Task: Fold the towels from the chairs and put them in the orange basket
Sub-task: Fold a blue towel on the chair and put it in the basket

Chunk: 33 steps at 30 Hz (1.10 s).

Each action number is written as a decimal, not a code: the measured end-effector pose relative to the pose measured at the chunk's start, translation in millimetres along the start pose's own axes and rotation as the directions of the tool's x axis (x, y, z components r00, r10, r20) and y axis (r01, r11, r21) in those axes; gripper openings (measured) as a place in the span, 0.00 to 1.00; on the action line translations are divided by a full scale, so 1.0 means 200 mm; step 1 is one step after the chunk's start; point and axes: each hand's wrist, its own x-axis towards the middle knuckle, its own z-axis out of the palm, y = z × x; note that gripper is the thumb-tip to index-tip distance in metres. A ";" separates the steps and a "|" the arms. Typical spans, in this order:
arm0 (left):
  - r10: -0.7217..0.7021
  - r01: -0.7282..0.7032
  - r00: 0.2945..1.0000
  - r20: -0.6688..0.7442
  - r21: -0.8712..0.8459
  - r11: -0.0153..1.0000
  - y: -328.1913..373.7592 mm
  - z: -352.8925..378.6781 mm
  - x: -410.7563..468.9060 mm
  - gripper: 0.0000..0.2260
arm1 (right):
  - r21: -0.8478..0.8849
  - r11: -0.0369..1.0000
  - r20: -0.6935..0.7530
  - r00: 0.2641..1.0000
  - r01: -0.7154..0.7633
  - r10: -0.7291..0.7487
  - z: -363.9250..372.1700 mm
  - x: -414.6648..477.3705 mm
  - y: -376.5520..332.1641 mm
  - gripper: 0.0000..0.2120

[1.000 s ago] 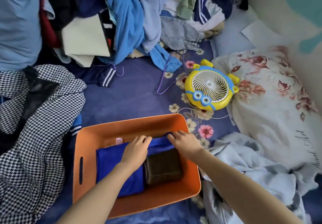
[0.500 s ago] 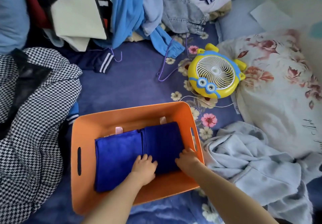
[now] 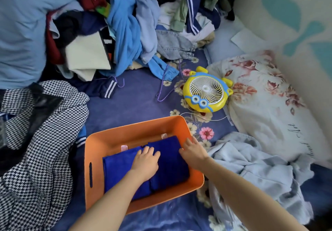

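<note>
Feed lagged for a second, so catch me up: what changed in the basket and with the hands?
The right blue towel was spread over the brown one, now hidden. Both hands slid from the far side to the near edge, then to mid-basket: left hand presses flat on the towels, right hand lies at the right towel's edge by the wall. The left blue towel, orange basket and fan stayed put.

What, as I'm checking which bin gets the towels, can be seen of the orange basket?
The orange basket is a rectangular bin with rounded corners, smooth like plastic, with a slot handle in its left wall. It stands upright on the floral blue sheet. Two folded blue towels lie side by side inside; the left hand presses on them, the right hand lies by the right wall.
</note>
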 end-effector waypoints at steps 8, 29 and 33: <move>0.057 -0.034 0.941 -0.333 0.075 0.997 0.01 -0.46 -0.02 0.14 | -0.026 0.980 -0.161 0.968 -0.198 0.191 -0.36 -0.27 0.24 0.17; 0.405 -0.276 0.459 -0.791 0.306 0.911 0.31 -1.50 -0.31 0.19 | 0.322 0.744 -0.698 0.385 -0.586 0.605 -0.80 -1.38 0.57 0.22; 0.398 -0.226 0.405 -0.823 0.332 0.916 0.37 -1.51 -0.35 0.20 | 0.334 0.789 -0.728 0.391 -0.515 0.563 -0.80 -1.38 0.62 0.22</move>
